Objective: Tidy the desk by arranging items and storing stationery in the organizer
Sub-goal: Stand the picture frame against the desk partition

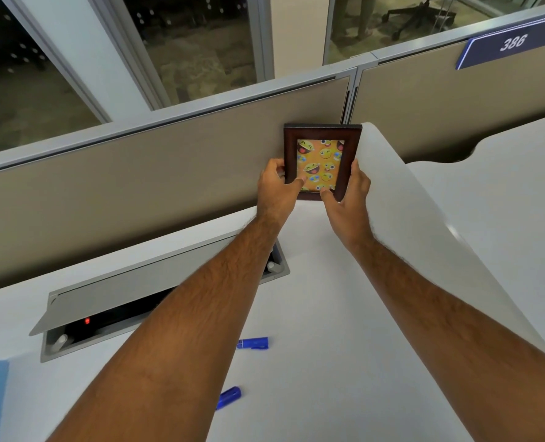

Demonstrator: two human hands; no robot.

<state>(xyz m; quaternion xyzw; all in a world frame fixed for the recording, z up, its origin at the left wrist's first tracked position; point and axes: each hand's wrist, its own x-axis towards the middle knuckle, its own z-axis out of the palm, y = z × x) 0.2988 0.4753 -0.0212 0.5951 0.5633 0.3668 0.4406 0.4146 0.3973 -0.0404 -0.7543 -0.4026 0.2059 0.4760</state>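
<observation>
Both hands, left hand and right hand, clamp the lower edges of the frame at frame centre, upright against the partition, apparently to stand it at the table back edge.

The picture frame looks like dark, reddish-brown wood with a slight sheen, and the printed picture inside it is glossy. The bench is smooth, matt white laminate. The partition panel behind it has a beige cloth face with grey metal trim. The two blue pen caps are shiny plastic.
</observation>
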